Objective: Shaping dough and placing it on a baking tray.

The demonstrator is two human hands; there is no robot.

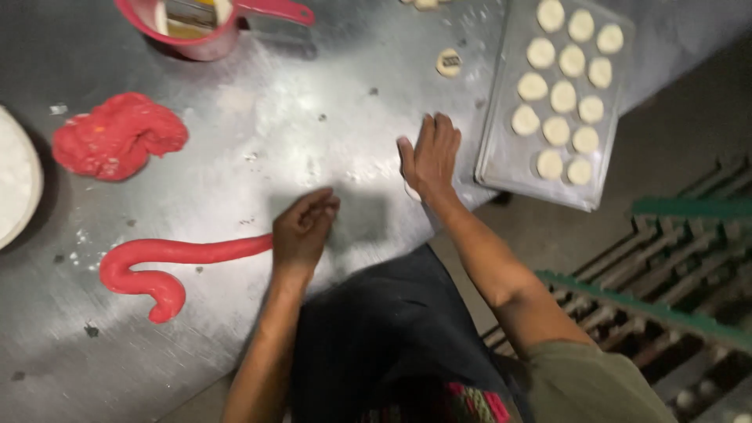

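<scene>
So the left hand (304,229) is curled loosely around the end of a long red dough rope (168,262), fingers bent over where the rope stops, looks like it's gripping or pinching that tip. The rope runs off to the left along the steel table (258,125) and hooks round into a curl at its far end. The right hand (431,157) is flat, palm down, fingers stretched out, pressing on a small pale dough piece (410,190) that just peeks out under the heel of the hand, near the table edge. The two hands are apart, each on its own bit of dough. Just right of that hand sits a metal baking tray (501,160) with rows of pale dough rounds (560,98). Further back on the left there's a big lump of red dough (117,137), and a pink measuring jug (196,23) at the top edge. One stray round disc (449,62) lies on the table near the tray.
</scene>
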